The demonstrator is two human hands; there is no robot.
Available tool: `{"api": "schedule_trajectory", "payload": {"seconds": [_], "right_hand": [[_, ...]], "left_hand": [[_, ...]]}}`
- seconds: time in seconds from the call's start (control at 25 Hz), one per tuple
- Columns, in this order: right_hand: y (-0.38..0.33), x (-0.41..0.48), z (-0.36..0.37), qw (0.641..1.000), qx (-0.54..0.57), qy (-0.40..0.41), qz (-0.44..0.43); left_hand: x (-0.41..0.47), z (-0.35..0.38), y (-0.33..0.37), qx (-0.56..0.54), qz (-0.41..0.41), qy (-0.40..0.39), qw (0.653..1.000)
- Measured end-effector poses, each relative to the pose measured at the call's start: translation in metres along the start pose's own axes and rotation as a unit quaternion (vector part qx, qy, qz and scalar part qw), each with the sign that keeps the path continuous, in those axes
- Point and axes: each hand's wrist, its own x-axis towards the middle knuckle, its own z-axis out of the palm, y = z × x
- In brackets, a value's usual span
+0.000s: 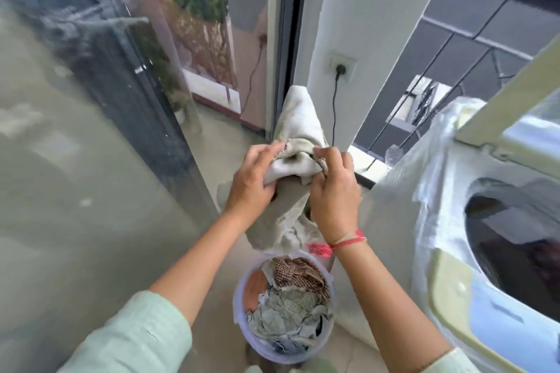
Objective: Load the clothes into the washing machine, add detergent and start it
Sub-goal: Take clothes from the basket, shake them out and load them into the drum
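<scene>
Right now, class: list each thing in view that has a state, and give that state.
Left hand: gripping the pale garment.
Right hand: pinching the garment.
Pale garment: bunched, held above the basket.
Basket: holds clothes.
Washing machine: lid raised.
Plug: in its socket.

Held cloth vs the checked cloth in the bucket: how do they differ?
The held cloth is plain off-white; the checked cloth is brown and white. The held cloth hangs above the bucket, gripped by the left hand and right hand; the checked cloth lies in the bucket on the pile, untouched. Both are crumpled and outside the washing machine.
</scene>
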Motion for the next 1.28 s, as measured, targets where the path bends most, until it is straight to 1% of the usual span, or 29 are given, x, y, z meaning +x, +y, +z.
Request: {"api": "schedule_trajectory", "payload": {"seconds": [0.08, 0.12, 0.2, 0.24, 0.32, 0.4, 0.44, 0.48, 0.52, 0.6, 0.64, 0.68, 0.76, 0.8, 0.84, 0.92, 1.04, 1.12, 1.2, 1.28], "right_hand": [[-0.004, -0.016, -0.011, 0.999, 0.042, -0.007, -0.028], [0.001, -0.028, -0.014, 0.996, 0.076, -0.023, -0.036], [0.019, -0.059, -0.017, 0.988, 0.137, -0.063, -0.016], [0.03, -0.077, -0.018, 0.987, 0.135, -0.088, 0.011], [0.054, -0.109, -0.014, 0.98, 0.061, -0.168, 0.092], [0.075, -0.128, -0.002, 0.96, -0.006, -0.235, 0.15], [0.079, -0.13, 0.004, 0.954, -0.021, -0.244, 0.17], [0.079, -0.125, 0.01, 0.954, -0.016, -0.234, 0.187], [0.074, -0.115, 0.013, 0.956, 0.016, -0.212, 0.204], [0.066, -0.087, 0.016, 0.958, 0.106, -0.163, 0.211], [0.061, -0.071, 0.013, 0.96, 0.125, -0.146, 0.205], [0.056, -0.052, 0.009, 0.967, 0.112, -0.124, 0.194], [0.05, -0.014, -0.008, 0.983, 0.075, -0.054, 0.157], [0.045, 0.005, -0.022, 0.986, 0.083, -0.012, 0.141], [0.038, 0.024, -0.041, 0.987, 0.098, 0.035, 0.12], [0.026, 0.058, -0.088, 0.983, 0.118, 0.137, 0.037], [0.019, 0.094, -0.175, 0.96, 0.065, 0.244, -0.123], [0.031, 0.101, -0.234, 0.924, 0.004, 0.317, -0.213], [0.062, 0.098, -0.288, 0.889, -0.061, 0.381, -0.246], [0.111, 0.088, -0.34, 0.868, -0.124, 0.413, -0.246]], "left_hand": [[0.008, -0.029, 0.026, 0.029, 0.038, 0.014, 0.999], [0.014, -0.042, 0.037, 0.054, 0.059, 0.012, 0.997], [0.023, -0.064, 0.062, 0.115, 0.104, 0.009, 0.988], [0.024, -0.072, 0.074, 0.136, 0.12, 0.015, 0.983], [0.022, -0.085, 0.094, 0.16, 0.142, 0.035, 0.976], [0.017, -0.099, 0.112, 0.166, 0.166, 0.051, 0.971], [0.014, -0.107, 0.122, 0.164, 0.186, 0.055, 0.967], [0.011, -0.115, 0.129, 0.162, 0.209, 0.058, 0.963], [0.01, -0.124, 0.135, 0.159, 0.231, 0.065, 0.958], [0.009, -0.143, 0.144, 0.158, 0.258, 0.094, 0.949], [0.01, -0.153, 0.145, 0.16, 0.26, 0.115, 0.945], [0.012, -0.162, 0.143, 0.162, 0.258, 0.136, 0.943], [0.014, -0.182, 0.134, 0.166, 0.246, 0.179, 0.938], [0.013, -0.192, 0.128, 0.176, 0.232, 0.197, 0.936], [0.012, -0.202, 0.122, 0.198, 0.214, 0.208, 0.934], [0.007, -0.216, 0.112, 0.272, 0.188, 0.206, 0.921], [0.005, -0.203, 0.109, 0.342, 0.191, 0.181, 0.902], [0.009, -0.162, 0.126, 0.351, 0.209, 0.174, 0.896], [0.017, -0.104, 0.155, 0.321, 0.227, 0.195, 0.898], [0.024, -0.036, 0.191, 0.276, 0.239, 0.208, 0.908]]}}
